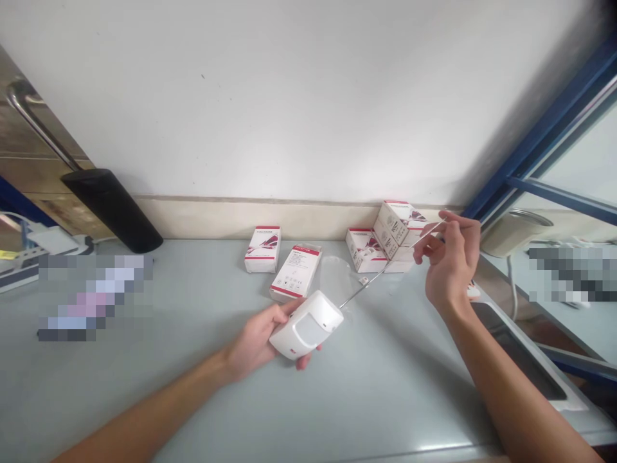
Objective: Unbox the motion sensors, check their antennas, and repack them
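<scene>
In the head view, my left hand (pixel 255 341) grips a white motion detector (pixel 311 326) above the grey table, fingers wrapped behind its casing. The detector is tilted, with its pale lens window facing up. A long thin metal telescopic antenna (pixel 371 280) slants up and right from the detector's upper end. Its far tip is pinched between the thumb and fingers of my right hand (pixel 450 263). Just behind the detector lies a white and red box (pixel 297 271) marked "DETECTOR". A clear plastic piece (pixel 336 278) lies to the right of that box.
Another small box (pixel 263 249) stands by the wall, and several stacked boxes (pixel 385 238) are behind the antenna. A black cylindrical object (pixel 113 209) leans at left. A dark-screened device (pixel 518 350) lies under my right forearm; a blue-framed window (pixel 544 128) is at right.
</scene>
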`<state>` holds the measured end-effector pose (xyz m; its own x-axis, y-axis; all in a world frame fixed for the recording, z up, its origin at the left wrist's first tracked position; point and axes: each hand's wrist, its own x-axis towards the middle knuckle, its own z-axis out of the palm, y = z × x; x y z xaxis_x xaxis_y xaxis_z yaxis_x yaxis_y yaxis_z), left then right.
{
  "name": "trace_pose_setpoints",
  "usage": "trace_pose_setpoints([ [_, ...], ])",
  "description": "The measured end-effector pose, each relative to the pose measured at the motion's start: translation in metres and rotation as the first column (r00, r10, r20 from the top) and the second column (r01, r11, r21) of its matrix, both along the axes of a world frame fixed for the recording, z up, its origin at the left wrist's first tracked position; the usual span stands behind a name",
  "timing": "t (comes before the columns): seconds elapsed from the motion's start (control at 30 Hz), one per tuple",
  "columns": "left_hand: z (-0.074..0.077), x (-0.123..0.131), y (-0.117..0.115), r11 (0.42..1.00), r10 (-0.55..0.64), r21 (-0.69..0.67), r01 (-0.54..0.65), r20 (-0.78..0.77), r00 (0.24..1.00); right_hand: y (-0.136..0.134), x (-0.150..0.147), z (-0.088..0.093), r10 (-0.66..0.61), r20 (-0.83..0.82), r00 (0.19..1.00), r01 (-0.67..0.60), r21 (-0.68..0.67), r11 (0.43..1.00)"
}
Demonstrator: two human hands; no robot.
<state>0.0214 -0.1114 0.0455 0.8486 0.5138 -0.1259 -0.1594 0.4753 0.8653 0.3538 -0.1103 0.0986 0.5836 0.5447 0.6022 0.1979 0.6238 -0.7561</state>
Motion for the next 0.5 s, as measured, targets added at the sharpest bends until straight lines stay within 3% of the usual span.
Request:
trace_pose_setpoints([
  [0.27,0.008,0.002,-0.017,0.988,0.157,-0.006,-0.157,0.004,0.988,-0.011,-0.021,-0.007,0.139,0.203,0.969,-0.116,-0.120,0.986],
  [0.5,0.006,0.002,-0.017,0.972,0.233,-0.028,-0.232,0.058,0.971,-0.037,-0.068,-0.028,0.428,0.362,0.828,-0.317,-0.329,0.890],
])
